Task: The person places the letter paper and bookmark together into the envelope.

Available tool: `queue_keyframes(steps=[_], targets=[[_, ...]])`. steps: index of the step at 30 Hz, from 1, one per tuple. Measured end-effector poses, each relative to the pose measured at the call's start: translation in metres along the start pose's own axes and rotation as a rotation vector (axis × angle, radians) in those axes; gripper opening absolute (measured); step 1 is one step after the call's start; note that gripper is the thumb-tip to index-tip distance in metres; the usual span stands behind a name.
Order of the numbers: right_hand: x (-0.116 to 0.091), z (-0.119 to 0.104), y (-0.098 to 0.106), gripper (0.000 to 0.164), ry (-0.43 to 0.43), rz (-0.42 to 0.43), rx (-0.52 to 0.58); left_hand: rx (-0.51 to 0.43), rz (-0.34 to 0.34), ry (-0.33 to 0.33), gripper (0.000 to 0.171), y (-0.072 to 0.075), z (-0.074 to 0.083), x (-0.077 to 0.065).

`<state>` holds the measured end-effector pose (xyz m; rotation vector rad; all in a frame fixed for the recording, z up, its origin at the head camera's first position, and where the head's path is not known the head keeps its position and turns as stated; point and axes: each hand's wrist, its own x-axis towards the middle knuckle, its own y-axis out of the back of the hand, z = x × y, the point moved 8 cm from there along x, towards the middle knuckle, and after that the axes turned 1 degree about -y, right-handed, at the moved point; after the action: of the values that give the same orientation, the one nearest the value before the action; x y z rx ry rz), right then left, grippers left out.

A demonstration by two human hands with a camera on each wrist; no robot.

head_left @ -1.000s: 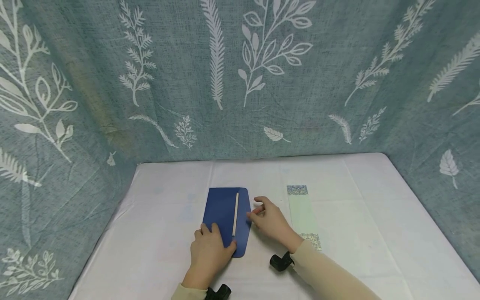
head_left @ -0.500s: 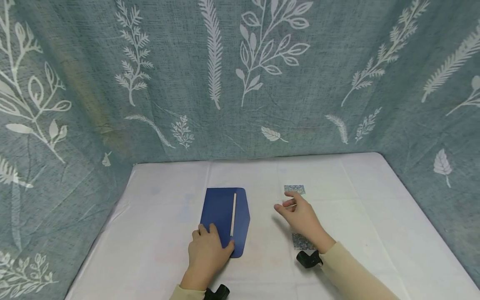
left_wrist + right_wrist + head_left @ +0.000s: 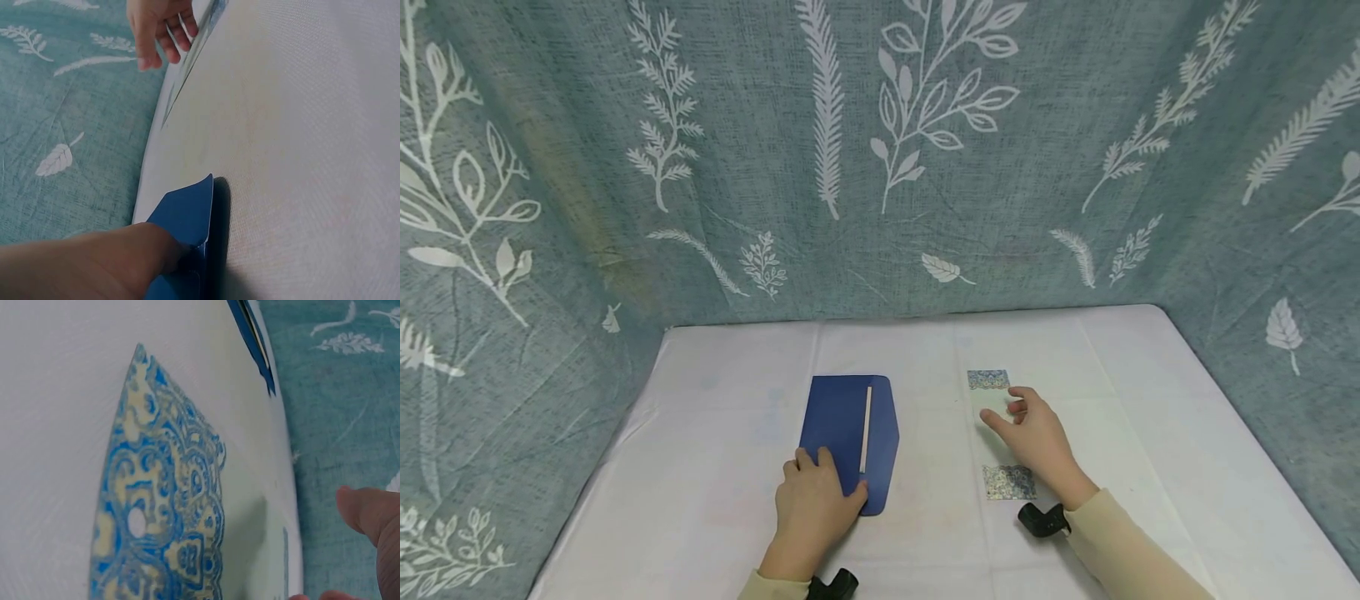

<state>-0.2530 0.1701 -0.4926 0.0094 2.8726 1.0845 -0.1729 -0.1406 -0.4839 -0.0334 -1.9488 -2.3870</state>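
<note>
A dark blue envelope lies on the table with its flap out to the right. A narrow pale strip runs along the flap's fold. My left hand rests on the envelope's near part, thumb at the lower edge; the left wrist view has that thumb against the blue paper. On the right lies a pale green bookmark with patterned ends; its near end, with a small hole, fills much of the right wrist view. Above the bookmark hovers my right hand, fingers loosely bent, nothing held, partly covering it.
A white cloth covers the table. Behind and at both sides hangs a blue-green curtain with white leaf prints. Black wrist cameras sit on both wrists.
My right hand has moved right, from the envelope's flap edge to above the bookmark. The left hand has stayed on the envelope, and both paper things lie where they were.
</note>
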Motion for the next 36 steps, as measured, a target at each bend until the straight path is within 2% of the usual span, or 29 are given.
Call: queue_keyframes(steps=[14,21,31,36], targets=[[0.004,0.014,0.000,0.075,0.024,0.019,-0.001,-0.007,0.005,-0.002,0.083,0.000,0.002,-0.001],[0.002,0.010,-0.003,0.083,0.036,-0.011,-0.011,-0.002,0.001,0.002,0.083,0.000,0.002,-0.001],[-0.001,0.003,-0.008,0.103,-0.011,-0.026,-0.152,0.005,-0.008,0.007,0.084,0.000,0.001,-0.002],[-0.002,0.001,-0.008,0.107,-0.051,-0.027,-0.187,0.009,-0.011,0.006,0.083,0.000,0.002,-0.002]])
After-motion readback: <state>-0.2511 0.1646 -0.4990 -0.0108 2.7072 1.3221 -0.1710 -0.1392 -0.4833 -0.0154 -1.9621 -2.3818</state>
